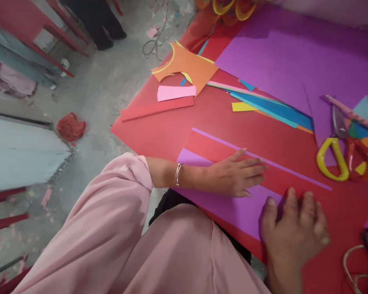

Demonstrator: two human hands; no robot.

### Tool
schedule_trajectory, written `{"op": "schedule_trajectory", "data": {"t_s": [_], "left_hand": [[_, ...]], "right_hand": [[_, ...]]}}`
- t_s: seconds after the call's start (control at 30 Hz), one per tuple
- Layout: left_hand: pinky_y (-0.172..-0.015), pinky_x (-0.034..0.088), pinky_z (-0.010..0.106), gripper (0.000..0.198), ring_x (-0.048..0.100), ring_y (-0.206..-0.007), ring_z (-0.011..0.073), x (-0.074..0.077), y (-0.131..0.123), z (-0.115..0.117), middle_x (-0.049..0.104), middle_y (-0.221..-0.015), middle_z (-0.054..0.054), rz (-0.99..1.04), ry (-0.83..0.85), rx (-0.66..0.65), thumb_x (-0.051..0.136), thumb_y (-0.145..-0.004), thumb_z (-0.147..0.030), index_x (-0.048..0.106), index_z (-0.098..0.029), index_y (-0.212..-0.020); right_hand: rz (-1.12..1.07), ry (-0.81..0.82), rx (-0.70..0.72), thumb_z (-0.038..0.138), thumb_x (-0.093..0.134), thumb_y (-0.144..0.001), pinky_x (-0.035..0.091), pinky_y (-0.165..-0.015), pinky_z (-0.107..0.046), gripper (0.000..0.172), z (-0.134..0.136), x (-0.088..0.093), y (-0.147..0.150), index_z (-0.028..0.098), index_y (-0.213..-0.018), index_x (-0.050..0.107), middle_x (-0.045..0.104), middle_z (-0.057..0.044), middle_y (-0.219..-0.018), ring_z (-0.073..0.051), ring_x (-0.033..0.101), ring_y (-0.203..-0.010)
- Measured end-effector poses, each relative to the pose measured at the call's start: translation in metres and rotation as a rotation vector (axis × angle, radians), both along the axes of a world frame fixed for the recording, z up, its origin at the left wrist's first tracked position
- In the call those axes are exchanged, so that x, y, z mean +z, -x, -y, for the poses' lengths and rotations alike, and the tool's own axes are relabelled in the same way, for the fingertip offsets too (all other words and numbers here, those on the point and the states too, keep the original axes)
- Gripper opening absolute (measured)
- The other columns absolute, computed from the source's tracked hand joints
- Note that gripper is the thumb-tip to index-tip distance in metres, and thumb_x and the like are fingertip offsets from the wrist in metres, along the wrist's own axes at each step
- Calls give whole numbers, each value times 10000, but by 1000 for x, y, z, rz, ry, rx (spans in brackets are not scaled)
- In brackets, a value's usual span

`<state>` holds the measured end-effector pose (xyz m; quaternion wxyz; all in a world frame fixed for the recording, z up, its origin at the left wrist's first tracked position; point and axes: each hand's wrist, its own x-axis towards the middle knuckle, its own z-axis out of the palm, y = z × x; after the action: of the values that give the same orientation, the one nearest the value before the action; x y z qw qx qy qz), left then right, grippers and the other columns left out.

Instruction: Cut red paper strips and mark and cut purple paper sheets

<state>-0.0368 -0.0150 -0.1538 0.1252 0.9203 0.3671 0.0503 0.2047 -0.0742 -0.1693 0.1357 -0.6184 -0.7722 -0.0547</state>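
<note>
My left hand [236,174] lies flat, fingers spread, across the upper edge of a purple paper piece [207,200] at the table's front edge. Its fingertips reach over a thin purple paper strip [291,169] that runs slantwise beyond that piece. At the right end of the purple piece rests my right hand [296,228], fingers apart and slightly bent, its thumb by the paper's end. I see nothing held in either hand. Scissors with yellow and red handles [333,159] lie to the right, beyond my right hand.
The red tabletop [171,126] bears a large purple sheet [282,53], a cut orange piece [187,65], pink strips [177,92], red strips [158,109] and blue strips [272,108]. A pink striped pencil [352,112] lies by the scissors. Cord [346,261] sits at lower right. Another person's legs [98,24] show behind.
</note>
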Motion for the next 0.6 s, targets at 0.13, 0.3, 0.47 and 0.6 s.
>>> {"op": "schedule_trajectory", "data": {"t_s": [0.13,0.3,0.47,0.6], "left_hand": [[-1362,193,651,589,344,-1647,343,0,0,-2,477,-1699,139,15,-12,-10,481,-1088,-465,568,-174,-1593],[-1365,187,629,597,348,-1647,325,2,-3,-2,483,-1703,100,-31,-34,6,487,-1079,-486,562,-197,-1596],[-1364,207,609,607,356,-1643,311,6,-2,-2,470,-1714,94,-50,-52,6,446,-1088,-502,564,-192,-1596],[-1371,192,633,601,355,-1642,325,5,-2,-2,474,-1710,111,-19,-25,1,486,-1081,-475,568,-172,-1593]], "right_hand": [[-20,1,19,425,627,-1017,492,-1032,-736,677,-2,-3,-3,165,-1634,525,539,-259,-1624,-555,547,-1433],[-15,-40,54,411,643,-1008,500,-1000,-703,701,-3,-7,-8,200,-1659,492,546,-252,-1621,-553,555,-1417],[1,-75,73,411,674,-989,521,-970,-690,729,-4,-11,-12,222,-1667,482,562,-246,-1609,-548,582,-1388],[10,-77,54,393,700,-983,539,-984,-711,707,-4,-9,-10,200,-1640,524,575,-253,-1594,-553,591,-1389]]}}
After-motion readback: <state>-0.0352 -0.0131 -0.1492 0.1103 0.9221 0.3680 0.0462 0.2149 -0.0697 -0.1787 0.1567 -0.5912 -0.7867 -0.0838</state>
